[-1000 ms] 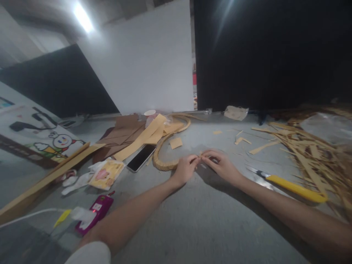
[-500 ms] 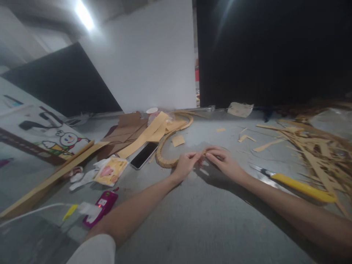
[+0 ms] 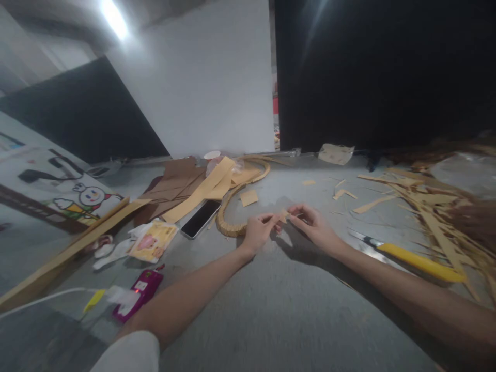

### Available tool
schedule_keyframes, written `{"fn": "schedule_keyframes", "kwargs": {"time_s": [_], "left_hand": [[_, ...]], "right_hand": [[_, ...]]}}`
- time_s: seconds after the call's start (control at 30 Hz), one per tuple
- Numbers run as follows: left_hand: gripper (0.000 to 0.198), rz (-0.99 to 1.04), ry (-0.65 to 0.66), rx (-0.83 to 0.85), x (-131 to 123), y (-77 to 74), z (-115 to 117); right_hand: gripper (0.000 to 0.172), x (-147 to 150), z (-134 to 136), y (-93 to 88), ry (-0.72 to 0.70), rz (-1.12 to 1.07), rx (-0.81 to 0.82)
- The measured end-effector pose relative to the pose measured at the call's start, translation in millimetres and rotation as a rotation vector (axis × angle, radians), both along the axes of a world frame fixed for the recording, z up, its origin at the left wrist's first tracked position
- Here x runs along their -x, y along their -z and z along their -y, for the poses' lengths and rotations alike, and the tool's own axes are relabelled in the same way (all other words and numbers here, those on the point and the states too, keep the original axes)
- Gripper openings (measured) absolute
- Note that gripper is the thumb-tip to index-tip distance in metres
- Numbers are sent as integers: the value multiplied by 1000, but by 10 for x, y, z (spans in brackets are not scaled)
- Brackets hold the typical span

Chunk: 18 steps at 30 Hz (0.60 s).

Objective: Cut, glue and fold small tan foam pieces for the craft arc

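Observation:
Between my hands, just above the table, is a small tan piece of thin sheet (image 3: 284,216), paper or veneer-like. My left hand (image 3: 258,233) is closed, pinching its left side between thumb and fingertips. The thumb and fingers of my right hand (image 3: 315,227) close on its right edge. A curved, ribbed tan strip (image 3: 228,226) lies just left of my left hand, its near end hidden behind that hand. A tan square (image 3: 248,197) lies on the table beyond the left hand.
A yellow utility knife (image 3: 420,261) lies by my right forearm, near a heap of tan offcuts (image 3: 445,217). Leftward are a phone (image 3: 200,219), brown sheets (image 3: 180,181), a tissue pack (image 3: 153,241) and a purple power strip (image 3: 143,293) with a white cable.
My fingertips have parted slightly, and the small tan piece now shows flat between them. The whole view has shifted a little; the things on the table lie as before.

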<state>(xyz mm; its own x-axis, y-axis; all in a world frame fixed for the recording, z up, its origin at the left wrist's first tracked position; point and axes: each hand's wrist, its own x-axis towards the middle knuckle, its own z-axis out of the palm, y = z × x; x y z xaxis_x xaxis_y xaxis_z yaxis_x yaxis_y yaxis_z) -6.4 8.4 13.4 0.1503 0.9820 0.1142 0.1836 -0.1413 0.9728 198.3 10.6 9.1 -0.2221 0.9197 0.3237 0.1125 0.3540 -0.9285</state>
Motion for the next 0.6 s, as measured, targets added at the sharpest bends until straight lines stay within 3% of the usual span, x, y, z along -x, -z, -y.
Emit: {"fn": "schedule_keyframes", "kwargs": {"time_s": [0.27,0.6], "left_hand": [[54,-53,27,5,-26,-29,40],[58,-77,90,-45,-42,-15,65]], "right_hand": [[47,2,-7,-43,-36,87,64],[48,7,-25,16,-39,92,13]]}}
